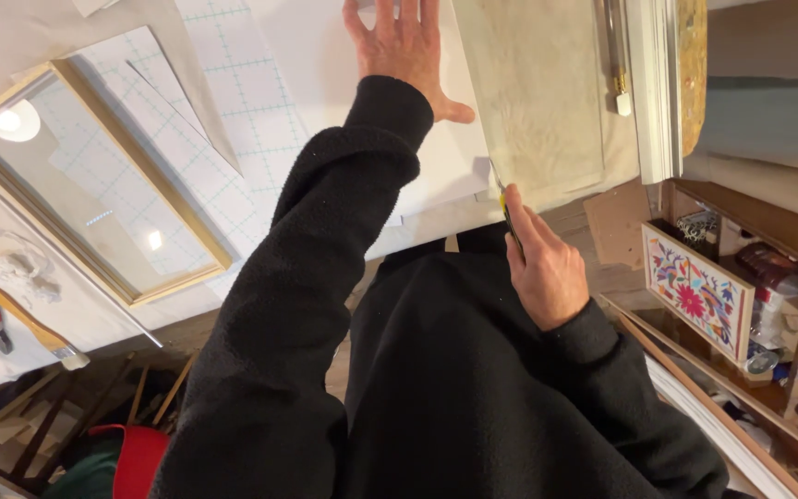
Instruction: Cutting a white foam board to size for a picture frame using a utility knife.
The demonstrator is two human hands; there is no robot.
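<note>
Pressing my flat, open left hand (404,51) on the white sheet (325,55) at top centre, I keep my right hand (547,268), closed around the yellow utility knife (507,211), pulling steadily.

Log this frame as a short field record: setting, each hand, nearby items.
setting: workbench seen from above
left hand: flat on white sheet, fingers spread
right hand: grips yellow-and-black utility knife at the bench's near edge
beside blade: beige sheet
left of person: wooden picture frame, gridded mat, brush
right: embroidered floral panel
</note>
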